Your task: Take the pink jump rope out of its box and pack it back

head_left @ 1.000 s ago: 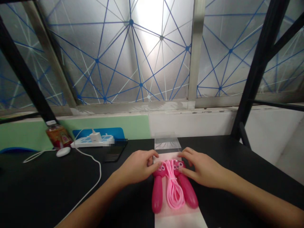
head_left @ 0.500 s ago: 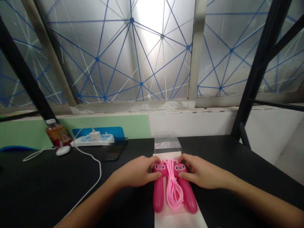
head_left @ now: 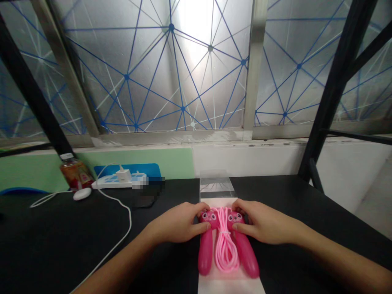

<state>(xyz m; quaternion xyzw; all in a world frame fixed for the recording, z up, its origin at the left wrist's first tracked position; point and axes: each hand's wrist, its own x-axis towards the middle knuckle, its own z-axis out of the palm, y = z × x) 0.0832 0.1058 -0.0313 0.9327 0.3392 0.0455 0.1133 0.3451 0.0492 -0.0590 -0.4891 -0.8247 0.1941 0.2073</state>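
A pink jump rope [head_left: 226, 245] with two cartoon-faced handles and a coiled pale pink cord lies on a clear plastic bag [head_left: 216, 185] with a white sheet inside, on a black table [head_left: 61, 237]. My left hand [head_left: 177, 223] grips the head of the left handle, fingers curled round it. My right hand [head_left: 265, 222] grips the head of the right handle the same way. The bag's open clear end sticks out beyond the handles, towards the wall.
At the back left stand a bottle [head_left: 73, 172], a white power strip [head_left: 121, 179] with a plug and a white cable [head_left: 119, 241] trailing across the table, and a dark phone [head_left: 147, 199]. Black frame posts [head_left: 332, 90] rise at right and left.
Both hands went from resting fingertips at the bag's edge to closing round the handle heads. The rope has slid slightly towards me on the sheet.
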